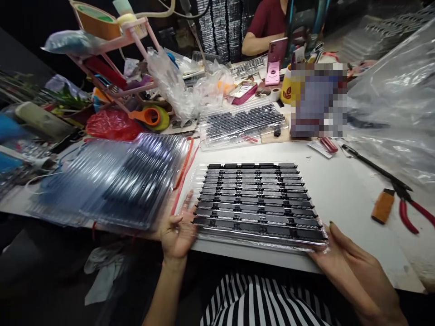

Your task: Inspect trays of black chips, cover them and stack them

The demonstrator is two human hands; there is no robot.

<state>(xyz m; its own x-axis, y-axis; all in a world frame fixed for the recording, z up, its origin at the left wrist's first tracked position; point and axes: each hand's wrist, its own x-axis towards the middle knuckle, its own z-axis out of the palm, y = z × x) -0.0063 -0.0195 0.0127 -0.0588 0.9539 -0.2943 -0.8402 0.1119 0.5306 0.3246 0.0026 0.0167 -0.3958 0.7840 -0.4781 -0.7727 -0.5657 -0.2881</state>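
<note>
Tray [258,199] of black strips is steadied flat at the table [340,181] near edge, left hand [176,231] open against its left side, right hand [356,271] cupped under its right corner, stack [112,181] lying alongside
</note>
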